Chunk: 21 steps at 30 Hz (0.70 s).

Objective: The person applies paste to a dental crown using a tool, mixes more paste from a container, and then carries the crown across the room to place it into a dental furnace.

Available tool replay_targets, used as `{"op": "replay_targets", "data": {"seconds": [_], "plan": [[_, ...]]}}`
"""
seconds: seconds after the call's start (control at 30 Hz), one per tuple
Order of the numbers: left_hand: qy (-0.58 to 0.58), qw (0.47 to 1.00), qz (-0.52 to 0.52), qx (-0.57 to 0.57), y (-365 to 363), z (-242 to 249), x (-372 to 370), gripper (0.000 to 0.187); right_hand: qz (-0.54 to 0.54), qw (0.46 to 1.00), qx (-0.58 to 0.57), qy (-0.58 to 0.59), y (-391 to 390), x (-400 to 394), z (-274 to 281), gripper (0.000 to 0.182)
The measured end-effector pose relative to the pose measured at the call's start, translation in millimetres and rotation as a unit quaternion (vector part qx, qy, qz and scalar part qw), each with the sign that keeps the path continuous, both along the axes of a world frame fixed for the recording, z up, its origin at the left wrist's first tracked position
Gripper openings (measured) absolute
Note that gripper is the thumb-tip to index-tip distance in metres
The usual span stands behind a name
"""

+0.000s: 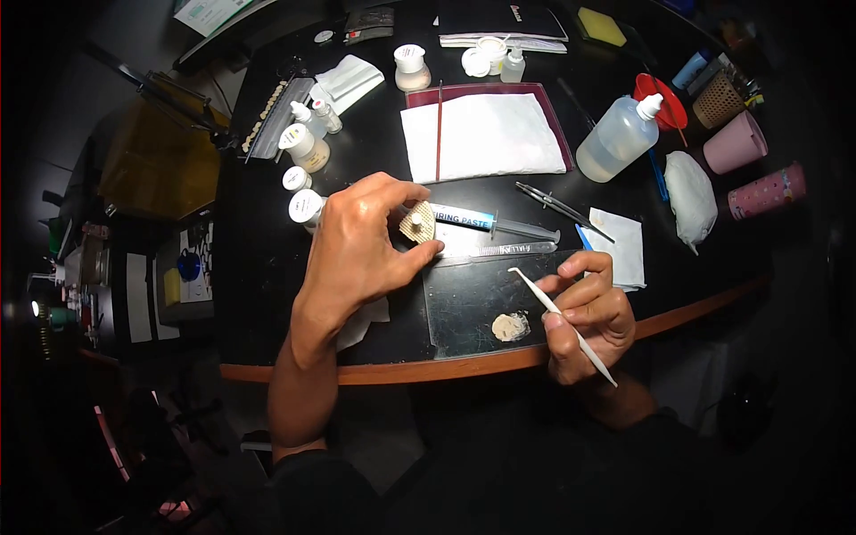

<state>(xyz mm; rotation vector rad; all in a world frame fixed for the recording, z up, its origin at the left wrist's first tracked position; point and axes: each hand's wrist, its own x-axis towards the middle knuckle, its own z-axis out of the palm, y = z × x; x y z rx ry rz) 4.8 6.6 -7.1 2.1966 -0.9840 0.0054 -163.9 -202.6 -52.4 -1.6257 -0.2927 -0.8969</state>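
Note:
Between the thumb and forefinger of my left hand (357, 241) is a small beige ridged block (417, 224) with a pale knob on its face. My right hand (593, 316) holds a thin white spatula (563, 319) like a pen, its hooked tip up and to the left. Below that tip, a dab of beige paste (509, 327) lies on a glass slab (464, 303). A syringe (499, 225) labelled "PASTE" and a clear marked strip (504, 251) lie just right of the block. Metal tweezers (563, 210) rest behind my right hand.
A white paper pad (486, 134) with a thin brush (440, 134) lies farther back. Small jars (305, 149) stand at the left, a large clear bottle (617, 138) at the right. Beyond it are a pink cup (736, 143) and a red bowl (662, 102). The wooden table edge (446, 366) is near.

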Motion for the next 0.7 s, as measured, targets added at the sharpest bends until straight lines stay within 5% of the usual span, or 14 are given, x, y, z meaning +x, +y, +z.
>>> {"op": "replay_targets", "data": {"seconds": [0.33,0.7], "plan": [[0.015,0.987,0.073,0.144,9,0,1,0.053,-0.049,0.993,-0.084,0.070,-23,-37,-7,0.021],[0.064,0.988,0.053,0.134,12,0,2,0.060,-0.085,0.989,-0.084,0.091,-19,-35,-10,0.014]]}}
